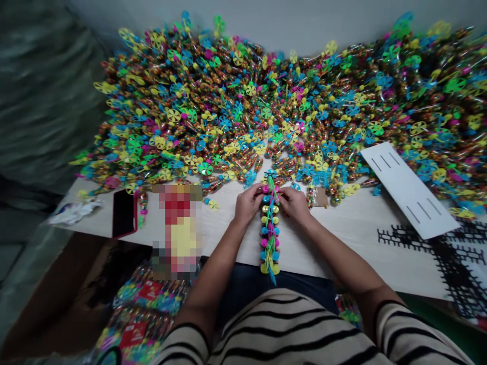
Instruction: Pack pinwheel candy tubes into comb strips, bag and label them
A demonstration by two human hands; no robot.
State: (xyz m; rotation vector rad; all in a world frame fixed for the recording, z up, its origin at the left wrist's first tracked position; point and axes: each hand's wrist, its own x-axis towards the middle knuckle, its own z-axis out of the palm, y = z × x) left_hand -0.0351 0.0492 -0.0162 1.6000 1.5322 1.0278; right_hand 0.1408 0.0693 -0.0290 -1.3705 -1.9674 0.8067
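Note:
A row of small candy-filled tubes with coloured pinwheel tops (270, 230) lies on the pale table (353, 238), running from the table's front edge away from me. My left hand (248, 203) and my right hand (293, 202) are curled on either side of the row's far end, fingers pinched on the top tube. Just beyond my fingers starts a huge heap of the same pinwheel candy tubes (243, 111) that covers the back of the table.
A white card with slots (409, 188) lies at the right, with black plastic lattice strips (437, 243) beside it. A red-edged phone (124, 213) and a crumpled white wrapper (74, 211) lie at the left. Below the table edge sits a box of packed toys (140, 309).

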